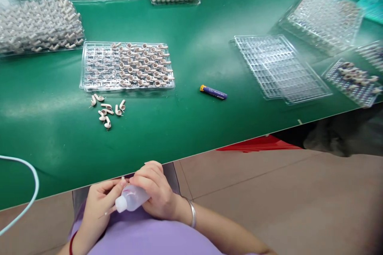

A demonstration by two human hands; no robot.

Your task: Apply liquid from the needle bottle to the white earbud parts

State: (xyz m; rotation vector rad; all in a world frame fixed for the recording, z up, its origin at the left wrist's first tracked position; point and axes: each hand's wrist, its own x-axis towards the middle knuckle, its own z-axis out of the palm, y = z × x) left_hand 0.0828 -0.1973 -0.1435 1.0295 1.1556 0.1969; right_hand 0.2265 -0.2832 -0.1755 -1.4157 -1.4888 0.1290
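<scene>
Over my lap, just below the table's edge, my right hand (155, 187) is wrapped round a small translucent squeeze bottle (136, 197). The bottle lies tilted, its white cap toward my left hand (100, 201). Thumb and finger of the left hand are closed on an earbud shell (123, 179); only its white tip shows, the rest being hidden by fingers. Several loose white earbud shells (107, 110) with thin wires lie on the green table ahead. Behind them a clear plastic tray (98, 63) holds rows of similar shells, their open round ends facing up on the right side.
On the green table (185, 127) lies a blue marker-like tube (213, 92). Full trays (36, 24) stand at the back left, and clear trays (281, 67) lie at right. A pale cable (34, 175) loops at the left edge. Dark clothing (344, 135) shows at right.
</scene>
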